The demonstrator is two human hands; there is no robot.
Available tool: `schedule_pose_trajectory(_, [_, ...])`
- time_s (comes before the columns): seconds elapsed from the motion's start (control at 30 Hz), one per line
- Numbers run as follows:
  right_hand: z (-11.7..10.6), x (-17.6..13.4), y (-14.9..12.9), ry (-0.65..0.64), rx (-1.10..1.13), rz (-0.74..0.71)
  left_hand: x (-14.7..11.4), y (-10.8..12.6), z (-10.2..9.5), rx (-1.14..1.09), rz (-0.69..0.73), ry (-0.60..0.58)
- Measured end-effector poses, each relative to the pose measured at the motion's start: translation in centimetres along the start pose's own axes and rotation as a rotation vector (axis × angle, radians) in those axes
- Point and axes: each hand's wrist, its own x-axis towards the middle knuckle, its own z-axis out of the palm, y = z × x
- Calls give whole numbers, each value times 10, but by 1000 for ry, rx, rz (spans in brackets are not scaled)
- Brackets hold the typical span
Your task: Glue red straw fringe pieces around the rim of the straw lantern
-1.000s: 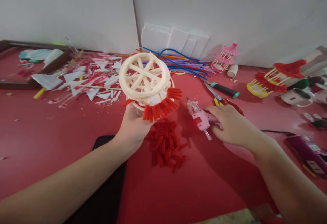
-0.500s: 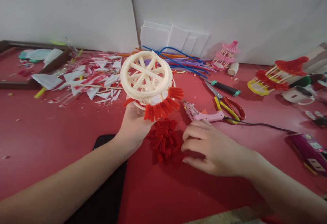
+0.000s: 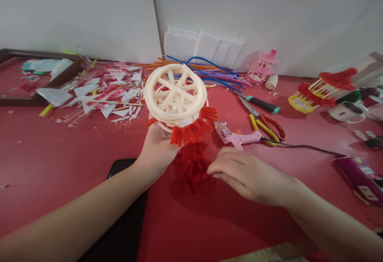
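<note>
My left hand point(image 3: 158, 144) is wrapped round the lower part of a cream round frame point(image 3: 176, 90) with crossed spokes on top, holding it up above the table. Short red fuzzy strips point(image 3: 191, 132) fan out along the frame's near rim. Beneath it, on the table, lies a pile of cut red pipe cleaner pieces point(image 3: 194, 164). At the right edge of this pile is my right hand point(image 3: 239, 172), thumb and fingertips pinched together on a red piece, its tip mostly hidden. A pink glue gun point(image 3: 239, 137) rests just beyond that hand.
Scissors point(image 3: 263, 126) and a black-green cutter point(image 3: 261, 104) lie at right, near a purple power strip point(image 3: 359, 176). Pipe cleaners point(image 3: 221, 74) and paper scraps point(image 3: 110, 90) cover the back. Small pink point(image 3: 263, 66) and red point(image 3: 335, 80) tiered models stand right. A black device point(image 3: 125, 214) lies under my left forearm.
My right hand has moved slightly left to the red pile, its fingers closing from a loose curl into a pinch. The round frame in my left hand has shifted a little right and down.
</note>
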Motion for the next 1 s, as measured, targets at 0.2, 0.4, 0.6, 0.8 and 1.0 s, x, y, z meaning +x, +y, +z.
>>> schedule_pose_trajectory(0.2, [-6, -2, -2, 283, -61, -130, -3, 4, 3, 11, -89, 0])
schedule_pose_trajectory(0.4, [-9, -3, -10, 651, -283, -6, -4, 14, 14, -25, -96, 31])
schedule_pose_trajectory(0.6, [-7, 4, -12, 735, -358, 66, -5, 11, 14, 23, -103, -15])
schedule_pose_trajectory(0.8, [-6, 6, -11, 693, -396, 31, -5, 17, 17, 16, -84, -39])
schedule_pose_trajectory(1.0, [-7, 6, -11, 681, -429, -25, -4, 14, 16, 25, -82, -57])
